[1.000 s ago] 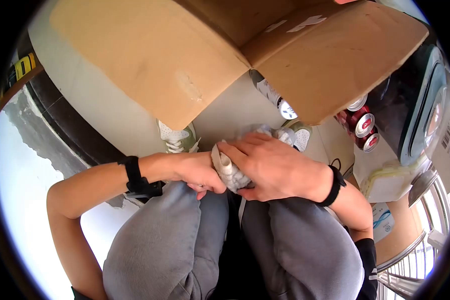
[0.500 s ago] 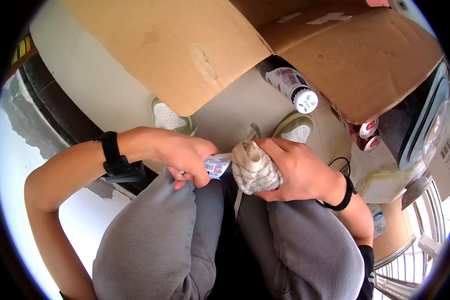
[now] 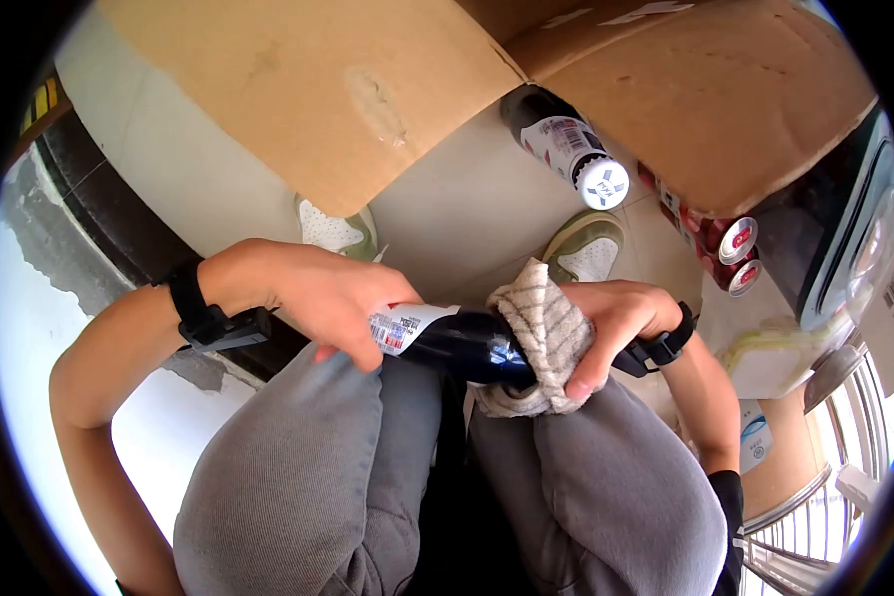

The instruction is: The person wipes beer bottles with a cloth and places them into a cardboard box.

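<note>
A dark glass bottle (image 3: pixel 464 345) lies sideways across my knees, in the middle of the view. My left hand (image 3: pixel 333 298) is wrapped around its end with the white printed label. At the other end, a beige striped cloth (image 3: pixel 541 343) is folded over the bottle, and my right hand (image 3: pixel 621 323) is closed on the cloth. The bottle's right end is hidden under the cloth. A second dark bottle (image 3: pixel 556 139) with a white crown cap lies on the floor beyond my feet, its cap toward me.
Cardboard box flaps (image 3: pixel 308 89) spread across the top. Red cans (image 3: pixel 735 240) stand at the right beside a dark bin with a pale rim (image 3: pixel 844 238). A wire rack (image 3: pixel 824 541) is at lower right, and a dark ledge (image 3: pixel 119 209) runs along the left.
The cloth has moved from the bottle's middle toward its right end, baring more dark glass. My right hand has shifted right and turned. The view has tilted slightly.
</note>
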`<state>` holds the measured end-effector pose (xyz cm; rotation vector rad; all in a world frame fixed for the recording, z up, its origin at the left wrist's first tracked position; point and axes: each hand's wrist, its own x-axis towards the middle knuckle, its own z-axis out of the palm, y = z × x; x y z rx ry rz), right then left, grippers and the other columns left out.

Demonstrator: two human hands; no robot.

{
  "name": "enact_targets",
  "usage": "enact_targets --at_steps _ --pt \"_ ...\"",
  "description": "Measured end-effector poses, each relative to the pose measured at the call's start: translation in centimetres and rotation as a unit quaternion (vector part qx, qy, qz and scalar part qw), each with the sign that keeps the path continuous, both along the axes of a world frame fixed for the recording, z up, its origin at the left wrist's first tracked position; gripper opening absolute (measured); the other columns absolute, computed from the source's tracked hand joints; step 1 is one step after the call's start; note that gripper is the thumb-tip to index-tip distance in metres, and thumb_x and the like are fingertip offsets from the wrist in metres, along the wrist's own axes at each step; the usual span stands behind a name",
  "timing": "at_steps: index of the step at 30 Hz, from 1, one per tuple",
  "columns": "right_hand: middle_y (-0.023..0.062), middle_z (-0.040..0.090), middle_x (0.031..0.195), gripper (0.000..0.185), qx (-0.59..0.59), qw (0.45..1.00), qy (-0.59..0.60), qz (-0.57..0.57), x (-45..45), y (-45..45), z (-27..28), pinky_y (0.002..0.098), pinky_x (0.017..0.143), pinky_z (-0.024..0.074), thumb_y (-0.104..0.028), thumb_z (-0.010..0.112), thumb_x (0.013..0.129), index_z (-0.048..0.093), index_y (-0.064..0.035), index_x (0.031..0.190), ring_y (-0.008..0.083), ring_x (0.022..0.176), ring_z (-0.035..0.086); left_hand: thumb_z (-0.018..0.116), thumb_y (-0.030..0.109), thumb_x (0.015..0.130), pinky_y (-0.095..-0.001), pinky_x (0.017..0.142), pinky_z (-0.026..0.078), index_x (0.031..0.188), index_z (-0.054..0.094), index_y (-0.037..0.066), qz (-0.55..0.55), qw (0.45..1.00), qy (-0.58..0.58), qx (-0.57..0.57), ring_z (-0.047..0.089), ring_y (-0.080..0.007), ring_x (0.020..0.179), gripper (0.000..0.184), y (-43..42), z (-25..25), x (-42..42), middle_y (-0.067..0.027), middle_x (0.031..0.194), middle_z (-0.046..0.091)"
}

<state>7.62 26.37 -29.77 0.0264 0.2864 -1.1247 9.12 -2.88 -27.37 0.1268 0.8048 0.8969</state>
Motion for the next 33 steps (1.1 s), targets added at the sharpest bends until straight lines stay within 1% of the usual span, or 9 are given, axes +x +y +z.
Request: enact_targets --at_steps 4,11,15,17,20,21,27,30,33 --pt "0.0075 0.066 0.100 0.055 -0.036 0.982 0.176 0.054 1.0 -1.3 -0.4 0.0296 0.080 0.0505 -0.016 0.082 0.069 0.057 -0.0009 0.115 0.0162 0.093 0.062 0.068 0.007 0.071 -0.0410 0.060 0.052 0.098 0.060 -0.002 0.074 0.958 0.266 0.071 0.066 -0.0314 0.065 0.030 1.0 -0.2 2.7 -0.0169 0.078 0.067" --pt "0.0117 0.064 0.095 0.066 -0.012 0.912 0.409 0.028 0.7 -2.5 1.6 0.0376 0.079 0.0502 -0.016 0.077 0.066 0.048 -0.0058 0.125 0.0295 0.092 0.064 0.068 0.011 0.074 -0.0472 0.061 0.050 0.097 0.056 -0.001 -0.046 0.874 0.483 -0.009 0.064 -0.0422 0.067 0.029 2.7 3.2 3.2 -0.0223 0.072 0.064" --pt "0.0153 0.060 0.103 0.074 -0.019 0.699 0.713 0.057 -0.3 -2.8 3.5 0.0413 0.081 0.0496 -0.007 0.074 0.060 0.045 -0.0059 0.128 0.0360 0.099 0.062 0.071 0.023 0.080 -0.0395 0.050 0.048 0.085 0.057 -0.001 0.040 0.958 0.270 -0.088 0.062 -0.0293 0.052 0.028 1.4 2.7 1.6 -0.0155 0.065 0.063" --pt "0.0120 0.058 0.101 0.065 -0.046 0.605 0.794 0.034 -0.3 -2.9 3.4 0.0403 0.081 0.0496 -0.008 0.072 0.064 0.048 -0.0067 0.124 0.0304 0.094 0.062 0.072 0.029 0.082 -0.0343 0.045 0.045 0.080 0.059 -0.002 0.001 0.991 0.037 -0.132 0.060 -0.0210 0.048 0.033 1.0 2.0 0.4 -0.0105 0.063 0.061" --pt "0.0103 0.057 0.102 0.049 -0.079 0.497 0.864 0.013 0.7 -2.8 2.4 0.0378 0.082 0.0492 -0.013 0.065 0.073 0.053 -0.0053 0.120 0.0259 0.093 0.061 0.072 0.031 0.077 -0.0325 0.043 0.044 0.080 0.058 -0.005 0.062 0.984 -0.086 -0.145 0.060 -0.0183 0.052 0.039 0.9 0.6 2.5 -0.0093 0.062 0.057" --pt "0.0104 0.057 0.102 0.049 -0.073 0.490 0.869 0.003 1.0 -2.6 2.0 0.0374 0.082 0.0490 -0.013 0.065 0.073 0.053 -0.0048 0.120 0.0257 0.093 0.061 0.072 0.030 0.077 -0.0332 0.045 0.045 0.079 0.058 -0.006 0.086 0.978 -0.118 -0.150 0.061 -0.0193 0.053 0.038 1.0 0.5 3.0 -0.0096 0.061 0.057" --pt "0.0116 0.058 0.098 0.046 -0.057 0.509 0.857 -0.063 1.6 -3.5 1.2 0.0366 0.079 0.0485 -0.013 0.064 0.073 0.055 0.0001 0.116 0.0263 0.088 0.060 0.067 0.016 0.071 -0.0422 0.058 0.049 0.069 0.060 -0.006 0.029 0.960 0.222 -0.167 0.063 -0.0346 0.060 0.023 2.5 2.5 2.1 -0.0213 0.062 0.059" --pt "0.0127 0.060 0.092 0.043 -0.051 0.565 0.822 -0.044 1.5 -5.1 2.2 0.0384 0.076 0.0489 -0.011 0.067 0.068 0.055 0.0014 0.107 0.0298 0.083 0.062 0.066 0.013 0.069 -0.0464 0.060 0.050 0.068 0.063 -0.005 0.033 0.919 0.374 -0.122 0.063 -0.0404 0.064 0.019 3.0 3.0 2.5 -0.0258 0.065 0.060" --pt "0.0148 0.061 0.086 0.040 -0.062 0.636 0.769 -0.011 1.3 -6.2 2.2 0.0421 0.071 0.0491 -0.010 0.069 0.062 0.055 0.0020 0.097 0.0342 0.079 0.062 0.067 0.010 0.066 -0.0476 0.062 0.053 0.065 0.065 -0.005 -0.002 0.913 0.392 -0.114 0.066 -0.0404 0.067 0.015 3.5 3.8 1.7 -0.0257 0.066 0.063"
